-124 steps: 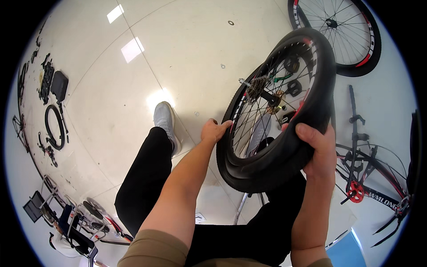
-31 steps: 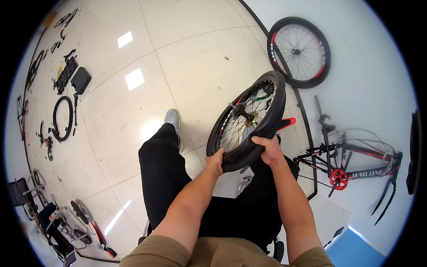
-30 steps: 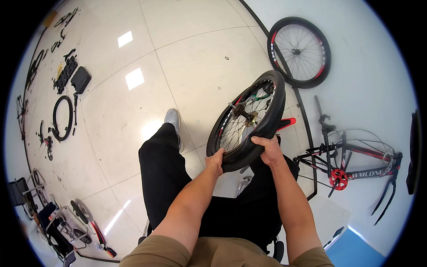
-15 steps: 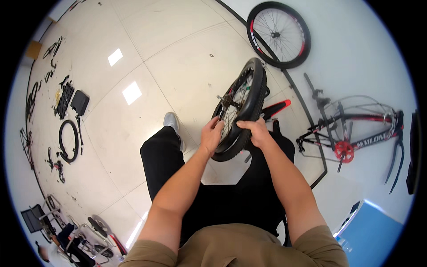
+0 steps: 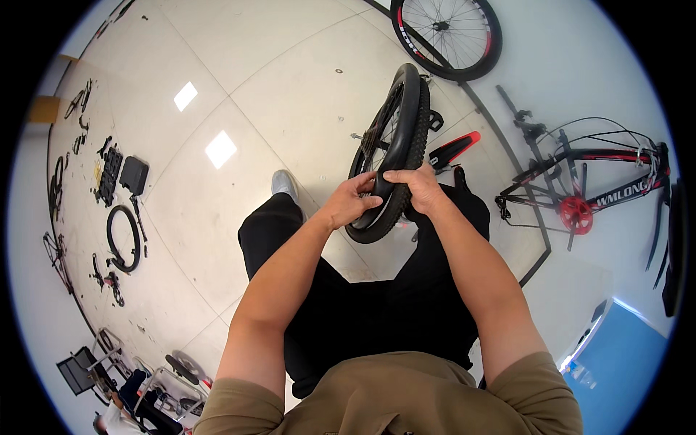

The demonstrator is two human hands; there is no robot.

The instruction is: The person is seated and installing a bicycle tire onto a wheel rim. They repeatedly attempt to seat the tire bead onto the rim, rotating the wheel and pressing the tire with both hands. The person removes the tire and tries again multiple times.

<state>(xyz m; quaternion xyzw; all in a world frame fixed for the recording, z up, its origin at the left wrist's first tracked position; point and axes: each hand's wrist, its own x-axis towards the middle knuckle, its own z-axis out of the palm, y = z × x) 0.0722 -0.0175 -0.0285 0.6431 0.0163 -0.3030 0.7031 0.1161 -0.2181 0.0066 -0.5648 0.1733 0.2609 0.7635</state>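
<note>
A bicycle wheel [image 5: 388, 119] stands tilted between my legs, its knobbly tyre [image 5: 418, 138] facing right. A smooth black inner tube [image 5: 407, 109] bulges along the tyre's left side, outside the rim. My left hand [image 5: 353, 201] grips the near part of the tube, thumb on the near side and fingers over it. From the right, my right hand [image 5: 418, 186] clasps tyre and tube, its thumb pressed on the tube; its other fingers are mostly hidden behind the tyre. The axle and sprockets [image 5: 371, 141] stick out on the left.
Right of the wheel lie a red-and-black mudguard [image 5: 455, 148] and a black pedal [image 5: 435, 120]. Another wheel [image 5: 475, 61] and a bicycle frame [image 5: 616, 181] lean by the right wall. Toolboxes [image 5: 109, 174] and a loose tyre [image 5: 111, 243] lie at left. A person [image 5: 119, 417] sits lower left.
My left hand has shifted from beside the spokes onto the tube, closer to my right hand. The wheel and both hands sit slightly higher in view.
</note>
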